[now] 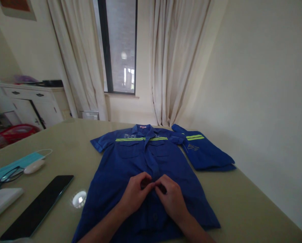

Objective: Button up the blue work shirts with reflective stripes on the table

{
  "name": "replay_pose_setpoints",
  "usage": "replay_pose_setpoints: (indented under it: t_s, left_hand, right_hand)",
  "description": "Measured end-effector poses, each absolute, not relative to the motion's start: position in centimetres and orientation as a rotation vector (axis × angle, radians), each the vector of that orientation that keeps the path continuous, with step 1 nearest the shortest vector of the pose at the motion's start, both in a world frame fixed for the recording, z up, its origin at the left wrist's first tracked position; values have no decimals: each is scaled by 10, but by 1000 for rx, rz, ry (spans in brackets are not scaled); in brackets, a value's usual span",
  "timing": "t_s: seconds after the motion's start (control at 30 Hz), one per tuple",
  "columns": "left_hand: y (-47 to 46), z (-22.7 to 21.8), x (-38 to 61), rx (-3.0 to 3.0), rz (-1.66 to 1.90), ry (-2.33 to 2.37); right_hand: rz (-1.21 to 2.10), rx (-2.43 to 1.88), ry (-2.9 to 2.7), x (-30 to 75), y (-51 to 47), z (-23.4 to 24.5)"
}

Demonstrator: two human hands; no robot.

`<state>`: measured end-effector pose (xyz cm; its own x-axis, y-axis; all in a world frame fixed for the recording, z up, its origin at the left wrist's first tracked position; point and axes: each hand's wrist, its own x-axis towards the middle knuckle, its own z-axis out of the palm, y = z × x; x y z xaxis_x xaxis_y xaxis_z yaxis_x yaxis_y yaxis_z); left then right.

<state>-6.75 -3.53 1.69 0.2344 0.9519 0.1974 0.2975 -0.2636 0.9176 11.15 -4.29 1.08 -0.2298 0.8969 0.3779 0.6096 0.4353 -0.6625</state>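
Note:
A blue short-sleeved work shirt (110,175) lies spread front side up on the table, its collar at the far end. A yellow-green reflective stripe runs across its chest above two flap pockets. Over the lower part of the front placket, my left hand (137,190) and my right hand (171,194) meet, thumbs and fingertips pinched together on the shirt's front edge. Whatever sits between the fingertips, perhaps a button, is too small and covered to make out.
A folded blue garment (204,152) lies right of the shirt, near the wall. On the left of the table (72,145) are a phone (39,206), a white box-like object (4,200), glasses (13,175), a white computer mouse (34,166) and a blue face mask (16,164).

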Motion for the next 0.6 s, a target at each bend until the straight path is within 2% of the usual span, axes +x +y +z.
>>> replay_pose_setpoints:
  t_s: [0.2, 0.6]
  left_hand:
    - [-20, -3, -71, 1476, 1046, 1102]
    - [-17, -6, -78, 1352, 1006, 1017]
  right_hand:
    - [568, -1258, -1906, 111, -42, 13]
    - [635, -1213, -1917, 110, -42, 16]
